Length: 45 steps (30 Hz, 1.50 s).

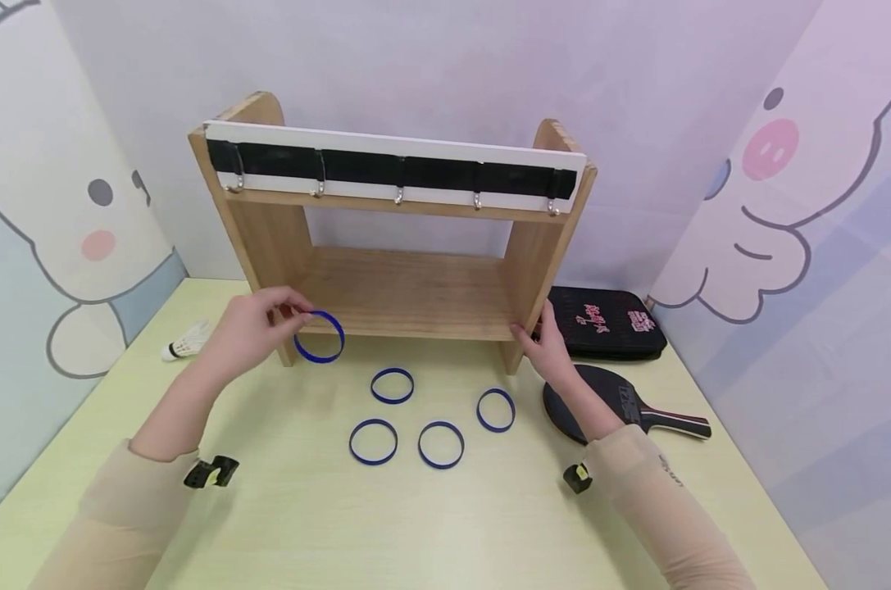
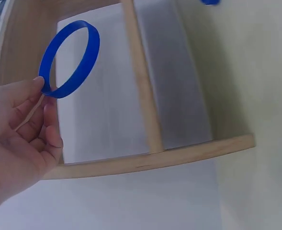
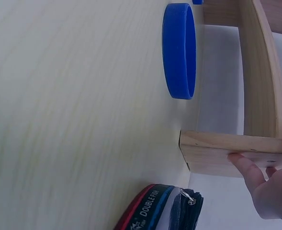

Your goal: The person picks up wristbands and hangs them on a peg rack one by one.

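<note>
My left hand [image 1: 249, 332] pinches a blue silicone wristband [image 2: 90, 57] between thumb and fingertip, in front of the left side of a wooden shelf [image 1: 408, 295]. The band hangs in the air, apart from the shelf. With my right hand [image 1: 550, 348] I grip the shelf's right side panel [image 3: 227, 141] low down, thumb at the front and fingers against its outer face. Along the shelf's top front runs a white strip with a black band and several bare metal hooks [image 1: 398, 195]. Several more blue wristbands [image 1: 441, 467] lie flat on the table before it.
Right of the shelf lie a black zip case [image 1: 600, 328] and a black table tennis paddle [image 1: 600, 393], partly under my right forearm. A shuttlecock [image 1: 187, 341] lies at the left. Printed cloth walls enclose the pale table [image 1: 415, 533].
</note>
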Tool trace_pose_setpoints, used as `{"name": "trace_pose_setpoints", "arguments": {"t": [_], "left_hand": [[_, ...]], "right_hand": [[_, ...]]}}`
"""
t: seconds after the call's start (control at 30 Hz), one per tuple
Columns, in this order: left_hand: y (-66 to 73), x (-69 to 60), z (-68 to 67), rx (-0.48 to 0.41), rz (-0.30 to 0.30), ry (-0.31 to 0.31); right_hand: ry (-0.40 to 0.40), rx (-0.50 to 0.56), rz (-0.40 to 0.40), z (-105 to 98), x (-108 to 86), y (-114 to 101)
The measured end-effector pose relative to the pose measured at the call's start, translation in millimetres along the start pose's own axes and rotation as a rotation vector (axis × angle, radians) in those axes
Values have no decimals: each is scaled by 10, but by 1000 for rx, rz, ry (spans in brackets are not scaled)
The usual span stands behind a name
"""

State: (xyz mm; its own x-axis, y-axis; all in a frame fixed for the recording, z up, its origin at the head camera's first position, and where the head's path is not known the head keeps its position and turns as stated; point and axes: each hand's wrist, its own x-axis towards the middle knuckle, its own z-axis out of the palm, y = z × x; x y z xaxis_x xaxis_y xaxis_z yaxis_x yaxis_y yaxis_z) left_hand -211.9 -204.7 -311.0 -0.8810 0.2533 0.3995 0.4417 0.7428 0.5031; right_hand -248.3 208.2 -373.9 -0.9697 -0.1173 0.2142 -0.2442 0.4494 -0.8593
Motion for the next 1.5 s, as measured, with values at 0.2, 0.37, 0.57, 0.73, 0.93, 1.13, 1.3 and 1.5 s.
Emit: {"name": "trace_pose_setpoints", "arguments": {"t": [0.2,0.37,0.57,0.73,0.93,1.13,1.3,1.5], "left_hand": [[153,50,-254,-8,3,104],[242,115,-444,-36,8,213],[324,174,-621,-79,38,331],[387,223,-749,-101,57,447],[420,290,-883,-163,43,513],[430,359,-975,-219,-36,567],[425,420,-1000,-238,-64,615],[307,468,-975,-249,-122,634]], "right_hand": [[5,-10,-8,1,-7,5],[7,-10,-21,4,-7,-3],[8,-20,-26,7,-9,-30],[11,-37,-46,25,16,4],[23,-26,-52,27,121,306],[36,-36,-55,22,152,380],[36,-36,-44,17,149,374],[32,-30,-47,16,155,372]]}}
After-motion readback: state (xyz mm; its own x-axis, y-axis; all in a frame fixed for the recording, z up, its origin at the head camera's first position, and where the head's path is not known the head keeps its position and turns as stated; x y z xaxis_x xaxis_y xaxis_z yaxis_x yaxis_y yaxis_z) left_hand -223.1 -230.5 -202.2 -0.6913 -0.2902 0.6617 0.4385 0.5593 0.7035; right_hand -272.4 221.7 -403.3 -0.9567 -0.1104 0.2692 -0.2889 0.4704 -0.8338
